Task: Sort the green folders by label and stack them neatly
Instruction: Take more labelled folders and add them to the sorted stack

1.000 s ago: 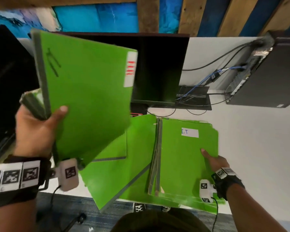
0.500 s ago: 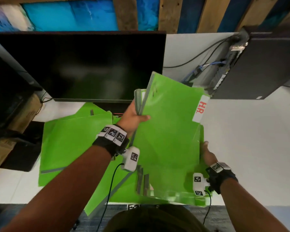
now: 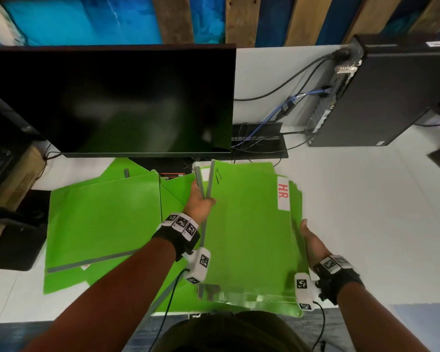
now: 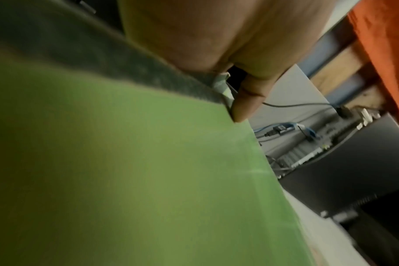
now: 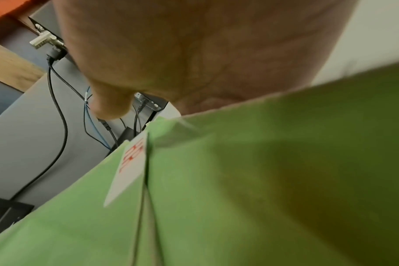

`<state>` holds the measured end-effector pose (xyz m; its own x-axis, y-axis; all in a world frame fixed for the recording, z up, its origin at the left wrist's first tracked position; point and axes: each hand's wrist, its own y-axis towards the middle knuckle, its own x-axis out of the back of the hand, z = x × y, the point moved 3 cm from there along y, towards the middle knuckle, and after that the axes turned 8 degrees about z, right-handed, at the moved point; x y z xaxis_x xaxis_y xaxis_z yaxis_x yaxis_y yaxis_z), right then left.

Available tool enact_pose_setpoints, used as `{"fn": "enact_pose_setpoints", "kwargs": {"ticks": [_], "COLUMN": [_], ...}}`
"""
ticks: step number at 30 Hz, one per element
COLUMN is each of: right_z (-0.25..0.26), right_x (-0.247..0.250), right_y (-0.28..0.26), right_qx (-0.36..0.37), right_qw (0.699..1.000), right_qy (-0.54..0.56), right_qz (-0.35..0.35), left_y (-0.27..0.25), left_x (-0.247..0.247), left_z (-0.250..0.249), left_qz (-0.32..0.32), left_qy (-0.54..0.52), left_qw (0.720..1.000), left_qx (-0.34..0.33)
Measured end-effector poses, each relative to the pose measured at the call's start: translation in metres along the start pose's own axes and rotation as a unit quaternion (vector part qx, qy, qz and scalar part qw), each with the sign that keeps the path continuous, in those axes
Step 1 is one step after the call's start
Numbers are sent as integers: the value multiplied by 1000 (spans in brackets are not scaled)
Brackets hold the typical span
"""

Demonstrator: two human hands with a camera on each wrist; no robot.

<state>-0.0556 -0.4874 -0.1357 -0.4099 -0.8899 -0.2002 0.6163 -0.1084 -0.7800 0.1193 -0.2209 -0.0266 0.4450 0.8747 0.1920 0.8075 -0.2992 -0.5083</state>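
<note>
A green folder [image 3: 247, 237] with a white label reading "HR." [image 3: 283, 193] lies almost flat over a stack of green folders [image 3: 297, 199] at the front right of the table. My left hand [image 3: 200, 201] grips the grey spines at its left edge, with the thumb on top [image 4: 244, 100]. The folder [image 4: 125, 162] fills the left wrist view. My right hand [image 3: 311, 241] sits against the folder's right edge. Its thumb [image 5: 107, 108] is free above the folder [image 5: 262, 180], which hides the fingers. Several more green folders [image 3: 99, 219] lie spread out to the left.
A black monitor [image 3: 112, 97] stands just behind the folders. A black computer tower [image 3: 391, 92] with cables [image 3: 277, 115] is at the back right. A cardboard box [image 3: 13, 171] and a dark object [image 3: 15, 237] are at the left. White table [image 3: 366, 212] shows on the right.
My left hand has carried the HR folder from high on the left down and right onto the right stack, covering the I.T. folder. My right hand slid from that folder's top to the edge.
</note>
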Motion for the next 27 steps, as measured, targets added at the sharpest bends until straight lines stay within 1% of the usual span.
{"fn": "enact_pose_setpoints", "kwargs": {"ticks": [2, 4, 5, 7, 9, 11, 14, 17, 19, 20, 21, 22, 24, 25, 26, 27], "right_z": [3, 10, 15, 21, 24, 27, 31, 30, 27, 27, 27, 28, 29, 30, 30, 30], "right_x": [-4, -9, -12, -17, -20, -24, -25, -23, -23, -24, -26, -27, -30, -32, -32, -32], "right_y": [-2, -7, -11, -14, -12, -9, -5, -2, 0, -1, -2, -2, -3, -4, -5, -4], "right_qx": [-13, -5, 3, 7, -7, -19, -27, -31, -24, -20, -17, -21, -27, -27, -28, -28], "right_qw": [1000, 997, 991, 962, 942, 933, 924, 925, 926, 925, 922, 918, 912, 909, 908, 906], "right_qy": [-13, -69, -126, -250, -306, -322, -331, -319, -310, -308, -310, -316, -322, -325, -326, -329], "right_qz": [6, -27, -51, -106, -141, -162, -188, -203, -212, -221, -231, -241, -254, -259, -262, -264], "left_y": [4, 6, 8, 13, 17, 17, 15, 10, 7, 7, 6, 4, -4, -9, -17, -29], "left_x": [5, 5, 2, -3, -9, -16, -25, -24, -13, -4, 8, 24, 63, 85, 108, 129], "left_z": [-2, -2, 0, 5, 9, 19, 40, 51, 56, 59, 63, 68, 84, 96, 111, 124], "left_qz": [24, 55, 68, 62, 27, 8, 39, 75, 84, 75, 53, 16, -98, -168, -236, -294], "left_qy": [24, 61, 78, 92, 103, 120, 85, 34, 63, 90, 121, 159, 220, 226, 215, 199], "left_qw": [999, 997, 994, 994, 994, 993, 996, 997, 994, 993, 991, 986, 968, 958, 948, 934], "left_qx": [-1, -12, -18, -17, -23, -21, 9, 7, -9, -19, -34, -51, -68, -55, -20, 39]}}
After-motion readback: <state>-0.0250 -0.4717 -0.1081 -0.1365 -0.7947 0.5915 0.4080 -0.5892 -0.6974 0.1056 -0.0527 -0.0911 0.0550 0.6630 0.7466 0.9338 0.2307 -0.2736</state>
